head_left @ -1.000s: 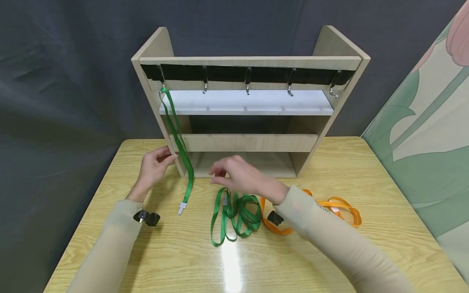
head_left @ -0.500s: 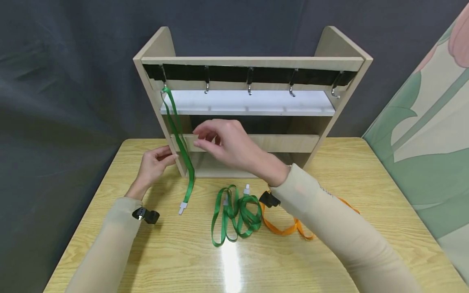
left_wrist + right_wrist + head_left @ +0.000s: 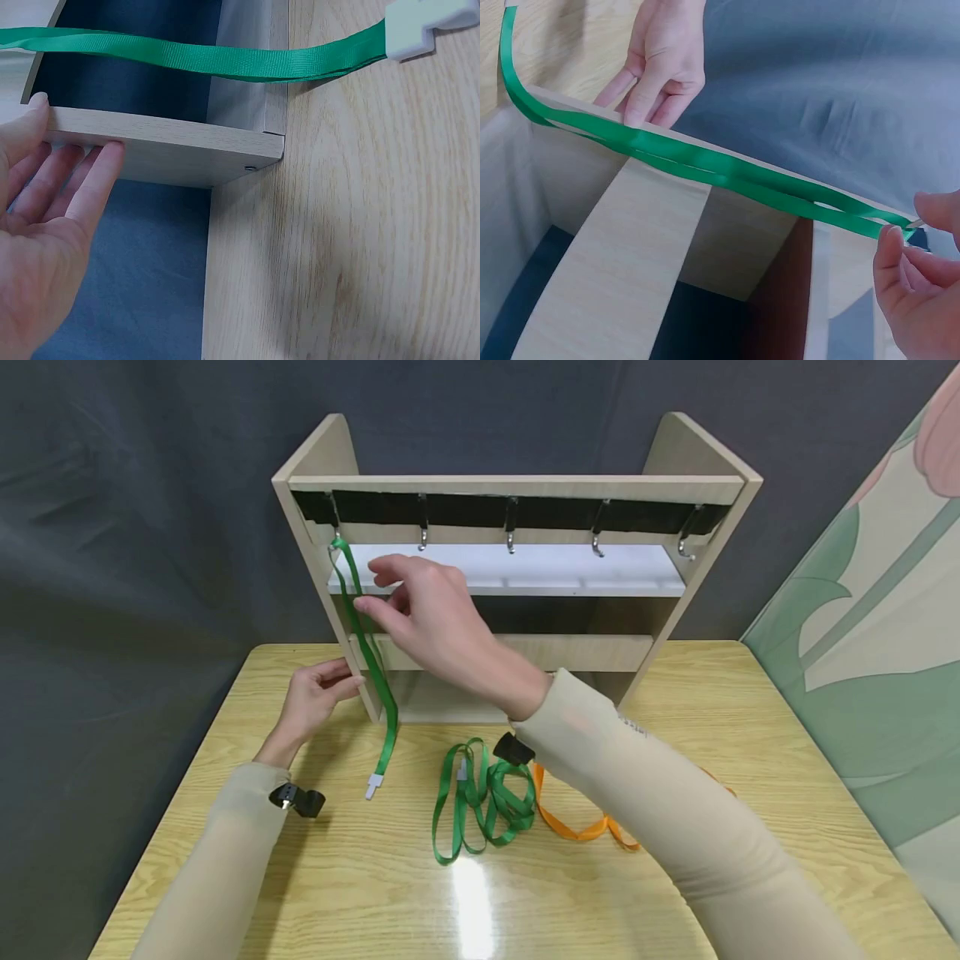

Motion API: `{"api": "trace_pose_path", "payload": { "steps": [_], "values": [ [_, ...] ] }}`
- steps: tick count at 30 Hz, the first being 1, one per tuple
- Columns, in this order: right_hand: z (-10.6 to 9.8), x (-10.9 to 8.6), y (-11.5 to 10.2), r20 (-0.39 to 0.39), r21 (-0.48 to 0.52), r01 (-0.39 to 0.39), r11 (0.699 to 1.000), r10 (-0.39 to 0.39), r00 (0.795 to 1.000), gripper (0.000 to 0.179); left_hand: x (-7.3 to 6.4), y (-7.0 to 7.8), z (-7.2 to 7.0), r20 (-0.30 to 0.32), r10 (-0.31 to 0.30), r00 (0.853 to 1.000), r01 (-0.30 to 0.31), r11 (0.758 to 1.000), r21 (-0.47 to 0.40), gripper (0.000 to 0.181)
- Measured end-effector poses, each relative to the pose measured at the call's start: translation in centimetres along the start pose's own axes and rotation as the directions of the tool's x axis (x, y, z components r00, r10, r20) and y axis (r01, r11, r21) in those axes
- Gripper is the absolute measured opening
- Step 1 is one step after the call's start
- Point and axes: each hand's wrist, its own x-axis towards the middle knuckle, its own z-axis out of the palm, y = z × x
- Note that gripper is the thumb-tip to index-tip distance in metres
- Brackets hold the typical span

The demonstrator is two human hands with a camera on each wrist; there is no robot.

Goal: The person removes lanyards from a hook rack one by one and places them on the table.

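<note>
A green lanyard (image 3: pixel 372 672) hangs from the leftmost hook of a wooden rack (image 3: pixel 517 653), its white clip (image 3: pixel 372 787) lying on the table. My right hand (image 3: pixel 420 618) is raised to the strap near its top. Its thumb and forefinger (image 3: pixel 891 238) lie on either side of the strap (image 3: pixel 705 161) with a small gap, one fingertip touching it. My left hand (image 3: pixel 315 693) rests with straight fingers against the rack's left side panel (image 3: pixel 165 154). The left wrist view shows the strap (image 3: pixel 225 61) and clip (image 3: pixel 420 26) beyond that panel.
A second green lanyard (image 3: pixel 483 797) lies coiled on the yellow wooden table (image 3: pixel 375 893) in front of the rack, with an orange lanyard (image 3: pixel 581 831) to its right, partly under my right forearm. Several bare metal hooks (image 3: pixel 511 539) line the rack's top rail. Dark cloth hangs behind.
My right hand rose from the coiled lanyards on the table and moved up and left to the hanging green strap. The left hand stayed on the rack's side.
</note>
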Motion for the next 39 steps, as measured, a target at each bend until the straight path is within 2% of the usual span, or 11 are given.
{"api": "trace_pose_path", "payload": {
  "steps": [5,10,15,22,27,35,39],
  "values": [
    [0.8,1.1,-0.1,0.016,0.008,-0.101,0.995,0.101,0.995,0.046,-0.2,1.4,0.2,0.012,-0.016,1.0,0.016,0.999,-0.028,0.036],
    [1.5,2.3,-0.1,-0.004,0.006,-0.125,0.992,0.125,0.992,0.045,-0.1,1.5,0.1,0.022,-0.034,0.999,0.035,0.998,-0.053,0.036],
    [1.7,3.0,0.3,-0.016,0.101,-0.157,0.983,0.159,0.987,0.033,0.0,1.2,0.0,0.031,-0.043,0.999,0.046,0.996,-0.08,0.036],
    [2.0,3.4,0.4,-0.022,0.164,-0.158,0.974,0.164,0.986,0.028,0.1,1.2,-0.1,0.041,-0.057,0.998,0.06,0.994,-0.094,0.037],
    [2.2,3.6,0.0,-0.06,0.16,-0.152,0.975,0.163,0.985,0.022,0.0,1.4,-0.1,0.044,-0.061,0.997,0.065,0.993,-0.099,0.037],
    [2.3,3.0,-0.4,-0.094,0.202,-0.145,0.969,0.166,0.982,0.02,-0.1,1.7,-0.1,0.044,-0.07,0.997,0.073,0.994,-0.081,0.037],
    [2.2,2.8,-0.7,-0.106,0.213,-0.122,0.969,0.147,0.983,0.019,0.0,1.2,-0.1,0.044,-0.064,0.997,0.067,0.994,-0.083,0.036]
  ]
}}
